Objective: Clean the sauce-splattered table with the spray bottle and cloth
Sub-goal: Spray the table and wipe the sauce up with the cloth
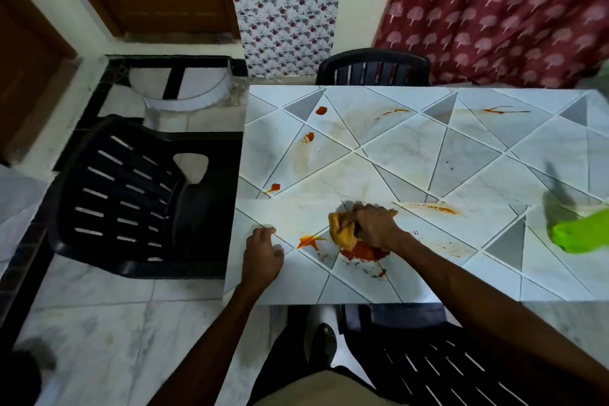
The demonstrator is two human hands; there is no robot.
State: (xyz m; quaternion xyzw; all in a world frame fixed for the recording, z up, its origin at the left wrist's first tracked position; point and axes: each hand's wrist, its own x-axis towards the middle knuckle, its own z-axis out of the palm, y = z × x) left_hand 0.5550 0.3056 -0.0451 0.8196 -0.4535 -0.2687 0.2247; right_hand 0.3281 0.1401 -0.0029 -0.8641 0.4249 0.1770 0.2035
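Note:
The white table (pixel 412 161) with a grey triangle pattern carries several red-orange sauce spots and smears. My right hand (pixel 374 226) grips a bunched yellow cloth (pixel 342 231) and presses it on the table just above the largest red sauce patch (pixel 362 254). My left hand (pixel 263 254) rests on the table near its left front corner, fingers loosely curled, holding nothing. A bright green object (pixel 580 234), blurred and cut by the right edge, lies on the table's right side; it may be the spray bottle. Smaller sauce blobs (pixel 321 110) sit toward the far left.
A black plastic chair (pixel 131 194) stands at the table's left side, another (pixel 372 67) at the far side, and a third (pixel 428 356) right before me under the near edge. Tiled floor lies to the left. A patterned red curtain (pixel 510 10) hangs behind.

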